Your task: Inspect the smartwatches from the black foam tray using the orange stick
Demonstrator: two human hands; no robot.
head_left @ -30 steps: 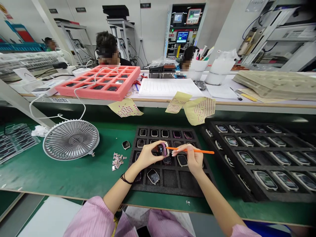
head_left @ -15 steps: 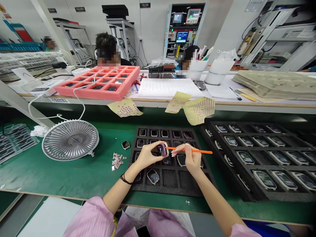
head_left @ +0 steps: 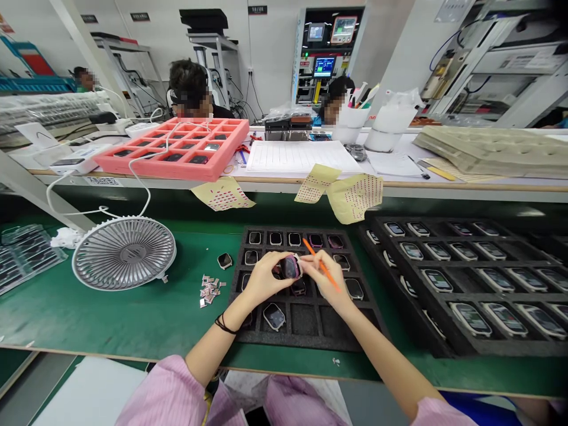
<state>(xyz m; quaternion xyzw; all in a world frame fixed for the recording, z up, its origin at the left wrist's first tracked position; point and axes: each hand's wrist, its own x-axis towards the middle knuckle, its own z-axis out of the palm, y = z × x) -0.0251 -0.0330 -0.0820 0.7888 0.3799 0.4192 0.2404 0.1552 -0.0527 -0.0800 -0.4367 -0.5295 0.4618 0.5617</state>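
Between the fingers and thumb of my left hand (head_left: 265, 280) is a purple-edged watch (head_left: 290, 267), held above the black foam tray (head_left: 306, 341). My right hand (head_left: 327, 278) has its fingertips at the watch's right edge. An orange stick (head_left: 322, 265) lies across the right hand, slanting down to the right, and is gripped in that hand. Watches sit in many of the tray's compartments, one of them a pale-framed watch (head_left: 274, 317) in the front row. Some front compartments hold nothing.
Left of the tray are a loose watch (head_left: 225, 260), small pieces (head_left: 210, 290) and a grey fan (head_left: 130, 253). Stacked foam trays (head_left: 444, 307) with watches stand at right. A shelf (head_left: 275, 180) behind carries a pink foam tray (head_left: 164, 170). People sit beyond it.
The orange stick has turned from nearly level to a steep slant, its tip off the watch. My right hand has moved left, its fingertips now at the watch's edge.
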